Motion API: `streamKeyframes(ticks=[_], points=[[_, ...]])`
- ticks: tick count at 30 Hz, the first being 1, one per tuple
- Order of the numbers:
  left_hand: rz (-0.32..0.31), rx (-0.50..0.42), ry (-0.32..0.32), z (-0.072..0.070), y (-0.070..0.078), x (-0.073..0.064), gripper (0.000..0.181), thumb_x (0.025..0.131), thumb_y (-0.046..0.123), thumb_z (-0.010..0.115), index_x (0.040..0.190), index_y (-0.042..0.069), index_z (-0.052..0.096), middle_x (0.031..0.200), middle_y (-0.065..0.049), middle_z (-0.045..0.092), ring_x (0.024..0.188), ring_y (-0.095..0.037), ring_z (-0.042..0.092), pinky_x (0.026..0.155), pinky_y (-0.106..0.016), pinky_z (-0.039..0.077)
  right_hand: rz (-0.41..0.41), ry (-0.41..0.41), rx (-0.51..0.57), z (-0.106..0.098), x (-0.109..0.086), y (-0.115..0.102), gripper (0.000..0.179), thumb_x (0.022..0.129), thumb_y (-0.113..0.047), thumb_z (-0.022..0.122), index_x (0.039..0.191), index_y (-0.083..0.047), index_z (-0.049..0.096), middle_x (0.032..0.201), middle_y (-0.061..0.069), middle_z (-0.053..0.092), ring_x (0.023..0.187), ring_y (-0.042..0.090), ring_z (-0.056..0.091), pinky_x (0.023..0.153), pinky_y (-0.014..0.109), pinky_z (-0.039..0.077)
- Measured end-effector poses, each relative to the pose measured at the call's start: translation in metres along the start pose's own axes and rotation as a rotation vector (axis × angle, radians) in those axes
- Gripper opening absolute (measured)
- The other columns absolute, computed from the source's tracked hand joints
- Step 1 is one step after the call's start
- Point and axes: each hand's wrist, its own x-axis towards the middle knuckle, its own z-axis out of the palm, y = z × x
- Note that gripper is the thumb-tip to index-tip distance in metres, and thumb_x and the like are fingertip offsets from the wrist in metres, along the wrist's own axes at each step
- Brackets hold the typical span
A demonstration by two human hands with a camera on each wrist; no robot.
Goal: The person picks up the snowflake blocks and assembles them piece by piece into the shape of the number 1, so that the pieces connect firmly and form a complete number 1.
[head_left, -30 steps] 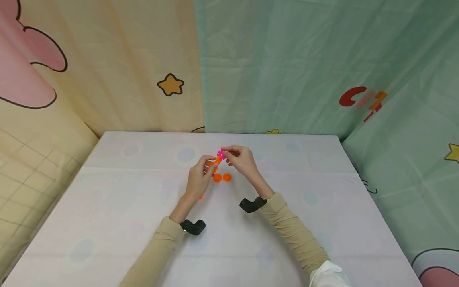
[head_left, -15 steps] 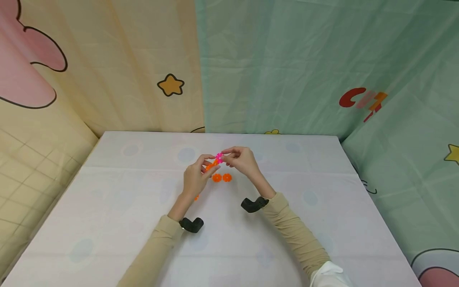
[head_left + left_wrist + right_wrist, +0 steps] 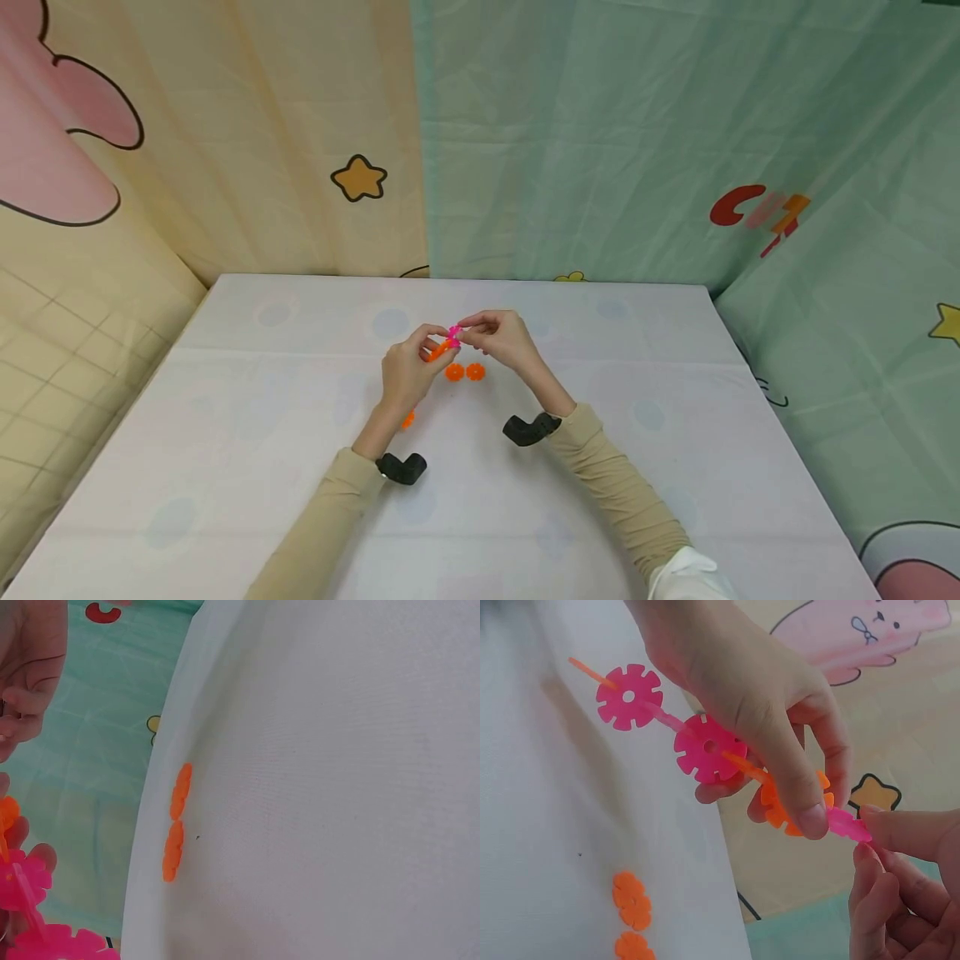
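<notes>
My left hand point(image 3: 406, 372) holds a chain of notched, flower-like plastic discs, orange and pink, slotted into one another. In the right wrist view its thumb lies on an orange disc point(image 3: 795, 808), and the chain trails back past a pink disc point(image 3: 709, 748) and another to an orange end disc point(image 3: 592, 673). My right hand point(image 3: 506, 340) pinches a pink disc point(image 3: 849, 824), seen nearly edge-on against that orange disc. How deep their slots sit together is hidden by fingers. The left wrist view catches pink discs point(image 3: 64, 943) of the chain at its lower left.
Two loose orange discs point(image 3: 454, 372) point(image 3: 476, 372) lie side by side on the white-covered table point(image 3: 600, 500), just below the hands. Patterned curtains point(image 3: 600, 142) stand behind the table and along its sides.
The pink disc in the right hand has moved slightly down and left, towards the left hand, and turned from face-on to edge-on. The left hand has shifted a little left.
</notes>
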Motion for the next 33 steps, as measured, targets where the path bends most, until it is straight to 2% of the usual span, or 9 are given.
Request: streamKeyframes(ticks=[3,7,10,14,20,23,28,33], points=[[-0.03,-0.01,-0.006,-0.001,0.0,0.0,0.025,0.082,0.026,0.077,0.1,0.012,0.067,0.072,-0.007,0.071,0.06,-0.019,0.063,0.055,-0.025,0.049,-0.03,0.012,-0.019,-0.001,0.0,0.001,0.025,0.088,-0.024,0.07,0.106,-0.007,0.072,0.091,0.012,0.072,0.076,0.036,0.06,0.062,0.034,0.054],[-0.074,-0.03,-0.013,-0.004,0.0,0.001,0.026,0.081,0.027,0.078,0.1,0.013,0.068,0.071,-0.007,0.069,0.058,-0.018,0.062,0.054,-0.022,0.047,-0.069,0.028,-0.012,-0.003,0.001,0.006,0.025,0.091,-0.025,0.066,0.108,-0.007,0.071,0.095,0.014,0.071,0.077,0.038,0.06,0.057,0.025,0.051],[-0.122,-0.069,-0.036,-0.006,-0.001,0.002,0.026,0.082,0.027,0.077,0.102,0.013,0.068,0.072,-0.008,0.068,0.053,-0.016,0.061,0.049,-0.021,0.045,-0.08,0.036,-0.007,-0.003,0.002,0.011,0.025,0.092,-0.025,0.065,0.108,-0.007,0.07,0.096,0.015,0.071,0.081,0.042,0.059,0.057,0.023,0.05],[-0.193,-0.12,-0.089,-0.008,-0.004,0.004,0.027,0.085,0.029,0.074,0.105,0.013,0.068,0.077,-0.01,0.069,0.049,-0.014,0.06,0.046,-0.021,0.044,-0.066,0.038,-0.031,-0.004,0.002,0.018,0.025,0.092,-0.024,0.065,0.109,-0.007,0.069,0.096,0.013,0.07,0.082,0.042,0.06,0.057,0.02,0.049],[-0.265,-0.177,-0.144,-0.012,-0.005,0.005,0.026,0.088,0.029,0.071,0.107,0.012,0.069,0.089,-0.012,0.069,0.057,-0.028,0.066,0.05,-0.021,0.047,-0.025,0.049,-0.074,-0.004,0.004,0.029,0.023,0.089,-0.02,0.068,0.108,-0.006,0.069,0.094,0.012,0.067,0.073,0.031,0.06,0.058,0.021,0.05],[-0.284,-0.18,-0.153,-0.012,-0.005,0.006,0.025,0.09,0.028,0.068,0.109,0.011,0.069,0.089,-0.012,0.069,0.062,-0.033,0.067,0.051,-0.02,0.046,0.0,0.044,-0.086,-0.005,0.004,0.033,0.024,0.088,-0.017,0.07,0.109,-0.006,0.069,0.094,0.012,0.066,0.07,0.026,0.06,0.057,0.021,0.049],[-0.302,-0.17,-0.146,-0.013,-0.004,0.006,0.026,0.092,0.025,0.066,0.113,0.009,0.069,0.088,-0.013,0.069,0.064,-0.033,0.066,0.05,-0.019,0.043,0.043,0.012,-0.113,-0.005,0.004,0.041,0.027,0.087,-0.015,0.071,0.111,-0.005,0.068,0.096,0.011,0.066,0.065,0.017,0.057,0.056,0.021,0.047],[-0.301,-0.166,-0.139,-0.014,-0.003,0.006,0.029,0.092,0.026,0.065,0.115,0.01,0.069,0.087,-0.012,0.072,0.064,-0.032,0.066,0.047,-0.019,0.039,0.085,-0.023,-0.13,-0.004,0.004,0.048,0.029,0.085,-0.013,0.073,0.112,-0.006,0.068,0.095,0.011,0.065,0.067,0.017,0.058,0.057,0.024,0.05]])
